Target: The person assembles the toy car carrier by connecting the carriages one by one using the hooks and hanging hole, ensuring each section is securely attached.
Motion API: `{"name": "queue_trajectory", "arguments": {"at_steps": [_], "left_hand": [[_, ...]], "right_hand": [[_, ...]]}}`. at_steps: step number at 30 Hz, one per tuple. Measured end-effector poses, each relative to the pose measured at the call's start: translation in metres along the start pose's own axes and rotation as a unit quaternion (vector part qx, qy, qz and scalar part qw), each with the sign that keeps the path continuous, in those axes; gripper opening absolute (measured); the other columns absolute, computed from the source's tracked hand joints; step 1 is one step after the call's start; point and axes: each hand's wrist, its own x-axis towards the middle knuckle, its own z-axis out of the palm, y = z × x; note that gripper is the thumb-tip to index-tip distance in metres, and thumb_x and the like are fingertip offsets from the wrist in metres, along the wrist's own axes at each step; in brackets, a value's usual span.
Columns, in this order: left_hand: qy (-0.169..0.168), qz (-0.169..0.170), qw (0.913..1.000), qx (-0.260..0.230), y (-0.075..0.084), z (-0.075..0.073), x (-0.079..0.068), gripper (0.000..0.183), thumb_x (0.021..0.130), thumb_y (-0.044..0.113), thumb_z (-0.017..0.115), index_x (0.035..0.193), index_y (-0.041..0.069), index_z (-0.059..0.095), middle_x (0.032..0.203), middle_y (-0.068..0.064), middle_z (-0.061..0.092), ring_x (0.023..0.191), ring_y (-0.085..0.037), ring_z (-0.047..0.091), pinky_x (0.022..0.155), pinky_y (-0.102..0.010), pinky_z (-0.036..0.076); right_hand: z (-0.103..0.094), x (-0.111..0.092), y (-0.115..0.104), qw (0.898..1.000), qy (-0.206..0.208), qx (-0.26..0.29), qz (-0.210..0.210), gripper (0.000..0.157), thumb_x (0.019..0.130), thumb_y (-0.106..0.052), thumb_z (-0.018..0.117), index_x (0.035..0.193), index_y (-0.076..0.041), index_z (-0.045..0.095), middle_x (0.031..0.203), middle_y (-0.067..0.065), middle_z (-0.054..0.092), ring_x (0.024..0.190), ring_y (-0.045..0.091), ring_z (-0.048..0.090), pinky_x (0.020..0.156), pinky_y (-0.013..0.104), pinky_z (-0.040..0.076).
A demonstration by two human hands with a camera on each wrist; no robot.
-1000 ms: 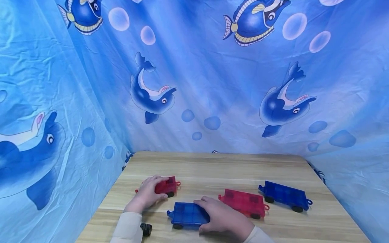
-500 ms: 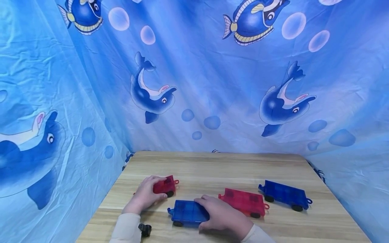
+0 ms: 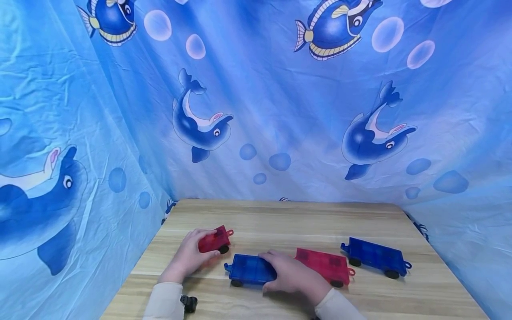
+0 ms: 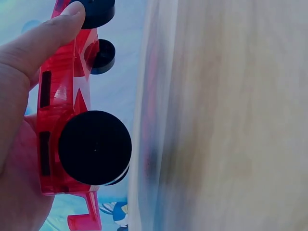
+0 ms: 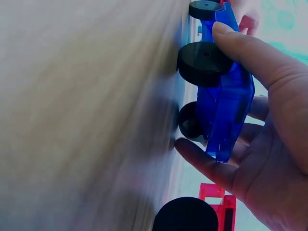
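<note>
My left hand (image 3: 188,255) grips a red see-through toy train car (image 3: 211,242) with black wheels, thumb on the near side. Its loop coupling points right; in the left wrist view a hook (image 4: 85,219) shows at the other end. A narrow gap appears between its wheels and the tabletop there. My right hand (image 3: 294,275) holds the right end of a blue toy train car (image 3: 251,270), whose hook faces left toward the red car. In the right wrist view, my thumb lies along one side of the blue car (image 5: 226,106). The two held cars are apart.
A second red car (image 3: 324,266), partly covered by my right hand, stands behind it on the wooden table (image 3: 288,218). Farther right sits another blue car (image 3: 376,256). A black device (image 3: 189,304) is at my left wrist. A blue sea-print curtain (image 3: 256,111) surrounds the table.
My left hand has shifted the red car slightly away from me and left, tilting its right end farther back. My right hand has slid the blue car a little farther from me and right.
</note>
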Motion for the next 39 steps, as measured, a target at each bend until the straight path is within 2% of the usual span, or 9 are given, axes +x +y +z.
{"name": "queue_trajectory", "arguments": {"at_steps": [10,14,23,28,39], "left_hand": [[0.002,0.002,0.9999,-0.011,-0.001,-0.002,-0.001,0.066,0.08,0.04,0.093,0.14,0.03,0.067,0.136,-0.002,0.061,0.126,-0.029,0.054,0.098,-0.056,0.055],[0.003,0.004,0.9999,-0.014,-0.002,-0.001,-0.001,0.065,0.08,0.04,0.093,0.139,0.03,0.067,0.134,-0.002,0.062,0.125,-0.03,0.055,0.097,-0.056,0.055],[-0.017,-0.005,0.9989,-0.043,-0.003,0.003,0.0,0.065,0.078,0.041,0.094,0.137,0.029,0.068,0.128,0.003,0.063,0.121,-0.027,0.057,0.094,-0.05,0.058],[-0.025,-0.006,0.9988,-0.042,-0.001,0.003,-0.002,0.065,0.079,0.038,0.094,0.137,0.029,0.068,0.129,0.003,0.063,0.122,-0.027,0.057,0.093,-0.051,0.058],[-0.044,-0.004,0.9989,-0.016,0.002,0.006,-0.003,0.065,0.079,0.034,0.094,0.138,0.034,0.068,0.133,0.001,0.061,0.123,-0.027,0.055,0.094,-0.052,0.057]], "right_hand": [[-0.001,0.012,0.015,1.0,0.015,0.014,0.006,0.09,0.08,-0.054,0.089,0.155,-0.021,0.052,0.132,-0.004,0.061,0.115,0.017,0.06,0.099,0.046,0.055],[-0.002,0.014,0.021,0.999,0.017,0.026,0.022,0.091,0.079,-0.055,0.089,0.155,-0.022,0.052,0.131,-0.005,0.06,0.115,0.018,0.06,0.097,0.047,0.055],[-0.006,0.019,0.032,0.999,0.031,0.016,0.038,0.088,0.08,-0.056,0.087,0.152,-0.017,0.054,0.136,0.001,0.062,0.12,0.022,0.061,0.101,0.049,0.053],[-0.009,0.018,0.033,0.998,0.04,0.017,0.035,0.089,0.08,-0.055,0.088,0.15,-0.012,0.055,0.135,0.003,0.064,0.119,0.023,0.061,0.102,0.049,0.053],[-0.01,0.017,0.033,0.998,0.04,0.027,0.042,0.088,0.081,-0.053,0.088,0.15,-0.01,0.055,0.138,0.005,0.063,0.123,0.027,0.06,0.103,0.052,0.052]]}}
